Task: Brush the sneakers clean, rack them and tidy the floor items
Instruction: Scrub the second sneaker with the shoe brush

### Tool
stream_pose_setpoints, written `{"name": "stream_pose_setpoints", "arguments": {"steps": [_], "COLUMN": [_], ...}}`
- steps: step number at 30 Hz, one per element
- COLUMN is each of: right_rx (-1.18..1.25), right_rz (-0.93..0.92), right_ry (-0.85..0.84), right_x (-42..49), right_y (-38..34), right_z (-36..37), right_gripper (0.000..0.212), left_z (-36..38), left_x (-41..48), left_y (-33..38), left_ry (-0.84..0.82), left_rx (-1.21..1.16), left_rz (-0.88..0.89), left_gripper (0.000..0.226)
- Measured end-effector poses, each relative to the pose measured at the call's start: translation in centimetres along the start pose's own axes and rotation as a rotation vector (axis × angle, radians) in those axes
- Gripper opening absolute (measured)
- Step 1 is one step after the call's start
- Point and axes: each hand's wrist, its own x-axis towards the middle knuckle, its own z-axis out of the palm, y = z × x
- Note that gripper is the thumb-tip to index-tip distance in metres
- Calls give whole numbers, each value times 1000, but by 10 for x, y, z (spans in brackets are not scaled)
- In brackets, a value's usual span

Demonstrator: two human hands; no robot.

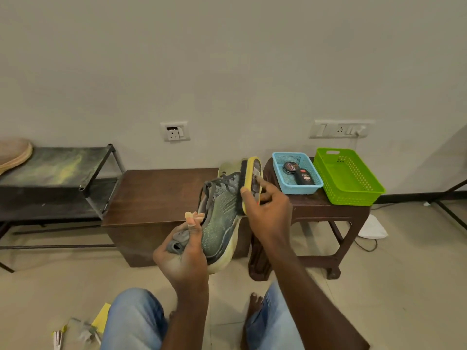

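Observation:
A grey-green sneaker (220, 223) with a pale yellow sole is held up in front of me, toe pointing away. My left hand (184, 256) grips it at the heel. My right hand (267, 210) grips a yellow-backed brush (252, 183), whose dark bristles press against the sneaker's side near the laces. A black metal shoe rack (63, 178) stands at the left by the wall. Yellow paper and small scraps (83, 329) lie on the floor at the lower left.
A dark wooden box (156, 198) sits behind the sneaker. A brown plastic stool (326, 210) carries a blue basket (278, 173) with a polish tin and bottle, and a green basket (353, 195). My knees fill the bottom. A cable and white item lie at the right.

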Motion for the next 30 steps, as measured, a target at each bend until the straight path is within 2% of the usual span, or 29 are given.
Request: {"name": "stream_pose_setpoints", "arguments": {"steps": [3, 6, 11, 14, 17, 19, 22, 24, 26, 28, 30], "right_rx": [-75, -73, -21, -53, -114, -140, -169, -187, -185, -141, -138], "right_rz": [16, -44, -117, -162, -114, -47, 21, 32, -8, -92, -192], "right_ry": [-5, -133, -368, -339, -194, -80, -19, -24, -95, -184, -200], "right_x": [8, -32, -113, -109, -69, -32, 10, 15, -1, -23, -27], "right_y": [-3, -12, -23, -21, -7, 6, 19, 22, 20, 21, 24], "right_z": [1, 2, -13, -19, -12, -6, -3, -4, -6, -9, -15], "right_gripper": [48, 48, 58, 52, 37, 46, 50, 46, 33, 23, 24], "left_z": [2, -2, -9, -9, -7, -7, -14, -18, -22, -27, -33], "left_x": [-2, 1, 4, 6, 4, 4, 4, 6, 10, 18, 25], "left_y": [2, -1, 1, -2, -4, -6, -8, -7, -3, 1, 4], "left_ry": [28, 30, 41, 34, -11, -70, -186, -249, -286, -336, -380], "left_rx": [10, 15, 84, 90, 52, 86, 137, 164, 207, 229, 280], "left_rz": [-36, -59, -81, -58, 27, 120, 225, 290, 368, 457, 573], "left_gripper": [25, 22, 32, 29, 32, 37, 49, 43, 36, 28, 26]}}
